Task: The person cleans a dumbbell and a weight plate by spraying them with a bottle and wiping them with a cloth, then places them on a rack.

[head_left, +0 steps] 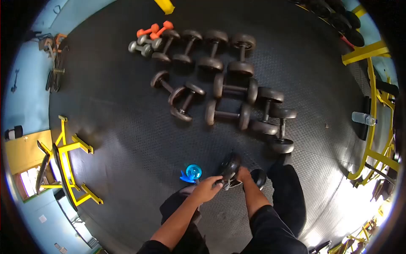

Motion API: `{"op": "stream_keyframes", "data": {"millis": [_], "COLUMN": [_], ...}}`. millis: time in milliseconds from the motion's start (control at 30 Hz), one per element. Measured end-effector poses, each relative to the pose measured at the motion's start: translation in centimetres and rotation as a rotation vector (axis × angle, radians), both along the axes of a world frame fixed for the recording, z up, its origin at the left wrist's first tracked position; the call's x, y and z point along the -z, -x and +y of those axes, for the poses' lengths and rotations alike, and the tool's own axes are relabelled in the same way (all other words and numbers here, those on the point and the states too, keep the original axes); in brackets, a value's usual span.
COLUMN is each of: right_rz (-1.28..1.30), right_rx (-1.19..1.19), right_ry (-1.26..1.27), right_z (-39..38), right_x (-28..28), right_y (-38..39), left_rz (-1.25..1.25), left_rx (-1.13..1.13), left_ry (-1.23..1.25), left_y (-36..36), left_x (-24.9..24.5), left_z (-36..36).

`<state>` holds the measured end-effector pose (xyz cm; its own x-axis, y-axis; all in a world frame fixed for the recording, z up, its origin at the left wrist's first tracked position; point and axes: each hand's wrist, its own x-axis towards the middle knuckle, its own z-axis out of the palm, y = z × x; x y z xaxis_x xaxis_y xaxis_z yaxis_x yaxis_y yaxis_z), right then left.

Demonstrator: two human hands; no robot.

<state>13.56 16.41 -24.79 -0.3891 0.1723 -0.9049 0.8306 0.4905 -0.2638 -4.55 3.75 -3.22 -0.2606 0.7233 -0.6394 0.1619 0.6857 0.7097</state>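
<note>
Between my feet a dark dumbbell point(231, 166) is held low over the black rubber floor, with its other round head near my right foot. My right hand point(243, 173) is closed at the dumbbell's handle, its fingers partly hidden. Against the near side of the left head, my left hand point(206, 189) has its fingers bent and pressed together. A small whitish patch, perhaps cloth, shows between the hands; I cannot make out what the left fingers hold. Just left of that hand is a translucent blue bottle point(193, 171) with a blue trigger-like part.
Several dark dumbbells point(227, 114) lie in loose rows ahead. Small grey dumbbells point(144, 47) and orange dumbbells point(157, 29) are at the far left end. A yellow bench frame point(67, 148) stands left, yellow racks point(372, 122) right, with a clear bottle point(363, 118) beside them.
</note>
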Motion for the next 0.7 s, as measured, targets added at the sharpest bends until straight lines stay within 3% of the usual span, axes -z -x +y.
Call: {"op": "stream_keyframes", "data": {"millis": [33,100,133,200,300,367,533,567,700], "right_rz": [-0.022,-0.083,-0.052,0.106,0.284,0.246,0.281,0.173,0.252], "right_rx": [0.022,0.136,0.105,0.117,0.204,0.121,0.145,0.139,0.104], "right_ry": [0.09,0.158,0.203,0.241,0.242,0.198,0.053,0.01,-0.116], "right_z": [1.6,1.3,2.5,5.3,6.6,14.7,29.0,35.3,45.6], "right_x": [-4.6,-5.3,-9.2,-15.1,-18.1,-31.9,-48.0,-55.3,-59.6], "right_y": [0.3,-1.7,-1.8,-2.9,-6.8,-4.7,-5.6,-5.0,-6.3], "left_rz": [-0.059,-0.055,-0.03,-0.071,-0.153,-0.194,-0.056,-0.062,-0.025], "left_rx": [-0.115,-0.209,-0.294,-0.346,-0.505,-0.602,-0.804,-0.862,-0.957], "left_ry": [0.012,0.014,0.009,0.062,0.104,0.062,-0.246,-0.326,-0.178], "left_y": [-0.8,-1.8,-1.8,-2.4,-3.9,-4.0,-2.8,-2.1,0.0], "left_x": [-1.4,-5.5,-8.1,-14.3,-24.4,-30.4,-42.5,-45.0,-45.7], "left_z": [0.6,2.2,2.9,4.7,8.6,12.2,19.3,21.2,23.5]}}
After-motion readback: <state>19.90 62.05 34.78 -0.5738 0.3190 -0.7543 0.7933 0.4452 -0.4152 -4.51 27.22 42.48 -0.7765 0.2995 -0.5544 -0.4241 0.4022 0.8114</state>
